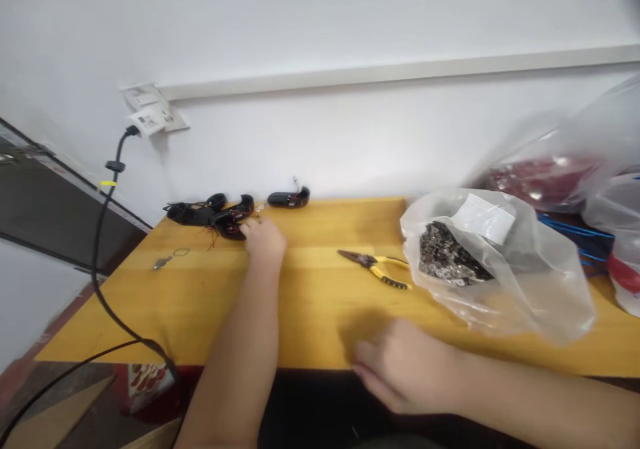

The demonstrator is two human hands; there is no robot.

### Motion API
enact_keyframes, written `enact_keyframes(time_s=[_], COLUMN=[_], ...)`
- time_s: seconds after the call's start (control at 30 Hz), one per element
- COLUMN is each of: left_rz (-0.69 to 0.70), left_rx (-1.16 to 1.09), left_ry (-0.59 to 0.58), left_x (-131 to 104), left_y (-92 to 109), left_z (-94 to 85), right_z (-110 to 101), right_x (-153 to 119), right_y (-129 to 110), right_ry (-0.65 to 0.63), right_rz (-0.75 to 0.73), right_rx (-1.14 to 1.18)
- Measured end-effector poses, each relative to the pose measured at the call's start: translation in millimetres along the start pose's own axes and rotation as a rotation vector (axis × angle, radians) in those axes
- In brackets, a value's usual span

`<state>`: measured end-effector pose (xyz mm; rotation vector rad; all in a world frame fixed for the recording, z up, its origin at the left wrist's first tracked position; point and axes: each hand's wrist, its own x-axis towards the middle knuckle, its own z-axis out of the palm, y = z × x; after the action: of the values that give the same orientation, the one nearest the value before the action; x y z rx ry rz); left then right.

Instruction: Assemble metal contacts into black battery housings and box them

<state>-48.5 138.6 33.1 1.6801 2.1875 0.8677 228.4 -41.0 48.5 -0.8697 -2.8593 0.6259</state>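
Observation:
My left hand [264,241] stretches to the back left of the wooden table. Its bent fingers are at the right end of a black plastic housing [231,227] with thin red wires and appear to grip it; the fingertips are partly hidden. Other black housings [189,213] lie against that one. A separate black housing [289,199] rests by the wall, a little to the right. My right hand [400,365] is curled closed over the table's front edge, and whatever its fingers may hold is hidden. Beyond it lie long-nose pliers [373,266] with yellow and black handles.
An open plastic bag [540,289] of small dark shiny parts [447,255] stands on the right. Behind it is a clear bag with red contents [545,175]. A small metal piece [161,262] lies at left. A black cable [97,255] hangs from the wall plug across the table's left side.

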Motion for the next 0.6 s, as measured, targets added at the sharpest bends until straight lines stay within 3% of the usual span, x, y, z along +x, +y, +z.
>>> enact_keyframes(time_s=[0.07, 0.13, 0.23, 0.4, 0.5, 0.53, 0.6], left_rz=[-0.09, -0.096, -0.043, 0.024, 0.075, 0.09, 0.023], left_rx=[0.197, 0.348, 0.491, 0.535, 0.39, 0.244, -0.302], left_ry=[0.02, -0.014, -0.096, -0.173, -0.237, -0.244, -0.242], left_x=[-10.7, -22.5, -35.5, -37.7, -40.7, -44.0, -54.3], left_y=[13.7, 28.3, 46.1, 59.5, 65.3, 68.1, 75.8], left_z=[1.6, 4.6, 8.7, 0.2, -11.8, -15.2, -19.5], right_z=[11.1, 13.7, 5.2, -12.5, -18.2, -19.6, -21.9], right_x=[26.7, 39.3, 37.4, 26.6, 29.6, 31.2, 34.2], right_y=[8.8, 15.9, 24.7, 40.7, 49.7, 51.6, 53.0], right_ry=[0.046, 0.109, 0.265, 0.41, 0.479, 0.511, 0.562], right_rz=[-0.105, -0.101, -0.022, 0.233, 0.329, 0.34, 0.354], right_rx=[-0.005, 0.162, 0.422, 0.534, 0.624, 0.647, 0.697])
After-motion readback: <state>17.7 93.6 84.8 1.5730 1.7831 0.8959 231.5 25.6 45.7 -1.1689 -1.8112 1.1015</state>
